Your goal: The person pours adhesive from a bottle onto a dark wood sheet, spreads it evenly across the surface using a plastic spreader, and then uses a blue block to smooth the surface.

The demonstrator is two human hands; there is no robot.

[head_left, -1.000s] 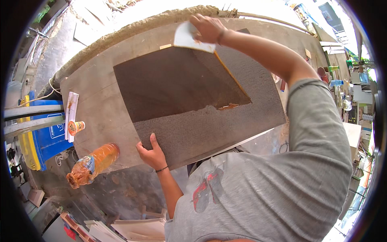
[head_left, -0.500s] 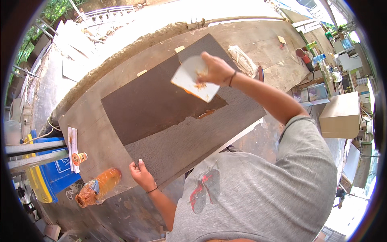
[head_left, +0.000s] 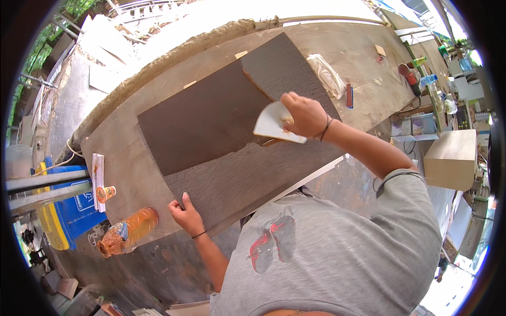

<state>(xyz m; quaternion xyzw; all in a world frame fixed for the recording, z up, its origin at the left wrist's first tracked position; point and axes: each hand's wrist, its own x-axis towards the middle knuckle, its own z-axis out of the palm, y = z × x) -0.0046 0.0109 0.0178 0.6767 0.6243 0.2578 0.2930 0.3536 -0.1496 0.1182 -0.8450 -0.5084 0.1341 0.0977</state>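
Note:
My right hand (head_left: 304,117) grips a white flat scraper (head_left: 271,122) with orange-brown smears, held low at the board's right half. Under it lies a dark rectangular board (head_left: 237,195), tilted across the table. Part of its face is smooth and brown (head_left: 205,116); the near and right parts look grey and rough. An orange-brown ridge (head_left: 256,87) runs along part of the boundary, partly hidden by the scraper and hand. At the board's near left corner, my left hand (head_left: 188,217) is closed on the edge, thumb up.
A plastic bottle of orange liquid (head_left: 134,229) lies by the table's left edge, near a small orange-and-white cup (head_left: 105,194). Beyond the board are a white cloth (head_left: 327,76), a reddish block (head_left: 349,96) and a red-and-black power tool (head_left: 410,78). A blue-and-yellow bin (head_left: 66,205) stands left.
My right hand has moved the scraper to the right and nearer to me, over the smooth area's right end. The left hand stays at the board's corner. The whole view has shifted slightly.

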